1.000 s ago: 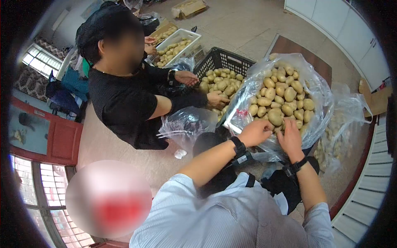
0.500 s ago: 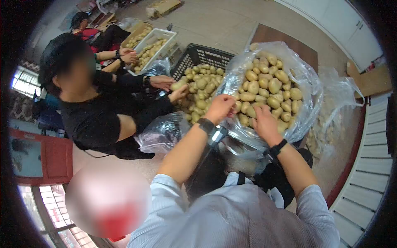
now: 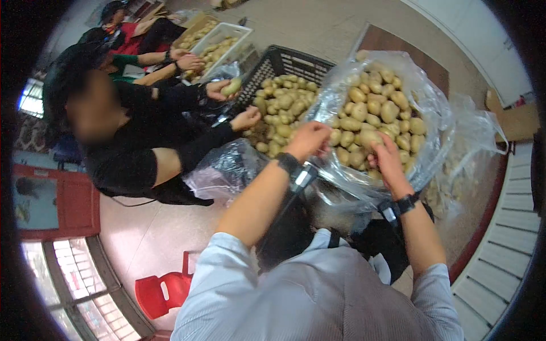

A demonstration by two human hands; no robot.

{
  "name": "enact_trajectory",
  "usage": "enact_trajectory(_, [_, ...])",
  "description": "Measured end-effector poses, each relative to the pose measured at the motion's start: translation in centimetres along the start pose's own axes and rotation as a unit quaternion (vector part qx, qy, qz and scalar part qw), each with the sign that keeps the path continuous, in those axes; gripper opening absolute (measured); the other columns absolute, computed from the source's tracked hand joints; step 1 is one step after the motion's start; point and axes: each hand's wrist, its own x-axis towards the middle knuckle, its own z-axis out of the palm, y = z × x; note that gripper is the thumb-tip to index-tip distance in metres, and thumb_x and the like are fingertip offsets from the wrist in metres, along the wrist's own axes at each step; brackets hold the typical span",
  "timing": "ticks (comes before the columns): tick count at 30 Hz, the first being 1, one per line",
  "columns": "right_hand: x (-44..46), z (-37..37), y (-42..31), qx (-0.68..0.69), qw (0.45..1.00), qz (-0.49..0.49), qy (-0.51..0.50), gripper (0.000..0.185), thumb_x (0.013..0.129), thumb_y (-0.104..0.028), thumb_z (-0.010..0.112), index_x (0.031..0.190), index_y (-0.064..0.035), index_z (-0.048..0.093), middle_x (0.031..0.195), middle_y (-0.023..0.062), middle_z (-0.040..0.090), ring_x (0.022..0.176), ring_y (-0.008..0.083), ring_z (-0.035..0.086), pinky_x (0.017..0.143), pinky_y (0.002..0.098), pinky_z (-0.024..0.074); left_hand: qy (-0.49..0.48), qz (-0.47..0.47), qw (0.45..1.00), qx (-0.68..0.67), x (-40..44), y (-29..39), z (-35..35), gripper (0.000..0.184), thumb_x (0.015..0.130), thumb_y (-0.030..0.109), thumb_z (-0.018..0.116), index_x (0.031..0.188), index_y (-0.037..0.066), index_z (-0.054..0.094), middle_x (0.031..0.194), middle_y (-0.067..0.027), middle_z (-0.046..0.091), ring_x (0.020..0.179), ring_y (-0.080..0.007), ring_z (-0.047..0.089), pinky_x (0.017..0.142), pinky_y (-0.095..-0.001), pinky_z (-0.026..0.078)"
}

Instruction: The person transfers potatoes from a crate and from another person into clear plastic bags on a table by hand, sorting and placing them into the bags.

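Since the earlier frame, the right hand [image 3: 390, 158] has shifted and now grasps a potato [image 3: 369, 137] in its fingers, over the pile [image 3: 391, 111] in the clear bag [image 3: 350, 184]. The left hand [image 3: 310, 140] curls at the bag's left edge; I cannot tell whether its fingers hold anything. Picking single potatoes seems in hand; the next move calls for a steady grip.

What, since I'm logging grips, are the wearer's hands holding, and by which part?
The right hand appears to hold a potato by its lower right side; whether the left hand holds anything cannot be told.
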Motion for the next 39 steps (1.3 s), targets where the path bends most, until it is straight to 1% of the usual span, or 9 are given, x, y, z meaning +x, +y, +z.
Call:
enact_trajectory(1, [0.0,0.2,-0.1,0.137,0.988,0.061,-0.027,0.033,0.095,-0.024,0.051,0.121,-0.0036,0.053,0.093,0.0075,0.062,0.07,0.0172,0.06,0.062,0.0287,0.0507,0.001,-0.011,1.0,-0.004,-0.4,0.6,0.4,0.023,0.094,0.025,0.055,0.106,0.004,0.056,0.085,-0.0067,0.062,0.069,-0.0174,0.066,0.055,-0.0316,0.056])
enact_trajectory(5, [-0.7,2.6,-1.1,0.207,0.972,0.074,-0.085,0.034,0.098,-0.037,0.049,0.107,-0.0054,0.055,0.087,0.0039,0.058,0.059,0.0104,0.052,0.047,0.0224,0.0418,-0.04,-0.03,0.999,-0.001,-1.2,2.0,2.0,0.036,0.094,0.034,0.055,0.114,0.005,0.052,0.088,-0.0067,0.061,0.067,-0.0216,0.068,0.052,-0.0314,0.055])
enact_trajectory(9, [-1.0,4.7,-1.8,0.158,0.975,0.045,-0.148,0.036,0.099,-0.037,0.047,0.104,-0.0032,0.058,0.084,0.0037,0.06,0.059,0.0117,0.053,0.05,0.0245,0.0434,-0.128,-0.054,0.99,-0.024,-2.6,3.1,2.7,0.045,0.095,0.044,0.054,0.118,0.005,0.05,0.098,-0.0108,0.063,0.069,-0.025,0.069,0.049,-0.0317,0.055])
enact_trajectory(16, [-0.2,5.1,0.7,-0.017,0.994,-0.083,-0.067,0.038,0.098,-0.036,0.052,0.111,-0.0006,0.057,0.076,0.0086,0.061,0.069,0.0181,0.058,0.06,0.0312,0.0462,-0.213,-0.052,0.974,-0.056,-0.1,1.1,0.8,0.04,0.096,0.038,0.056,0.12,0.006,0.051,0.105,-0.0114,0.063,0.073,-0.026,0.069,0.052,-0.0318,0.057])
enact_trajectory(20, [-1.2,3.4,0.6,-0.147,0.978,-0.149,0.022,0.034,0.095,-0.031,0.057,0.11,-0.0006,0.057,0.074,0.0125,0.062,0.069,0.0246,0.06,0.062,0.0353,0.0464,-0.182,-0.051,0.972,-0.141,1.7,0.1,-1.3,0.037,0.096,0.034,0.055,0.12,0.006,0.053,0.106,-0.0111,0.063,0.081,-0.0268,0.066,0.06,-0.0353,0.057])
enact_trajectory(23, [-1.8,1.5,2.4,-0.221,0.969,-0.103,0.035,0.034,0.089,-0.026,0.061,0.111,-0.001,0.055,0.084,0.0174,0.063,0.077,0.0315,0.063,0.067,0.0406,0.0484,-0.1,-0.012,0.979,-0.177,2.2,-0.2,-2.8,0.035,0.096,0.034,0.053,0.12,0.008,0.054,0.113,-0.0123,0.062,0.084,-0.0268,0.065,0.062,-0.0358,0.057])
enact_trajectory(25, [-1.9,0.5,3.9,-0.321,0.923,-0.205,0.059,0.039,0.084,-0.023,0.064,0.115,-0.0022,0.053,0.1,0.0198,0.061,0.087,0.0357,0.062,0.073,0.0443,0.0499,-0.054,-0.008,0.976,-0.209,2.4,-0.4,-3.8,0.036,0.097,0.034,0.052,0.122,0.008,0.053,0.114,-0.0121,0.062,0.088,-0.0273,0.064,0.066,-0.0375,0.057])
enact_trajectory(28, [-2.5,0.1,4.2,-0.414,0.89,-0.186,0.034,0.043,0.082,-0.022,0.065,0.119,-0.0038,0.052,0.11,0.0195,0.057,0.094,0.0376,0.061,0.079,0.0453,0.0503,0.016,0.009,0.966,-0.257,3.0,-1.0,-5.5,0.039,0.098,0.032,0.05,0.128,0.008,0.049,0.113,-0.0118,0.061,0.091,-0.0286,0.063,0.07,-0.0394,0.057])
enact_trajectory(39, [-2.3,1.7,4.7,-0.538,0.801,-0.258,0.036,0.041,0.075,-0.018,0.068,0.115,-0.0126,0.058,0.115,0.0075,0.056,0.098,0.0276,0.059,0.077,0.0428,0.0472,0.136,-0.013,0.944,-0.301,5.0,-3.1,-9.7,0.037,0.097,0.024,0.05,0.127,0.003,0.047,0.116,-0.0153,0.058,0.094,-0.0311,0.062,0.075,-0.0417,0.059])
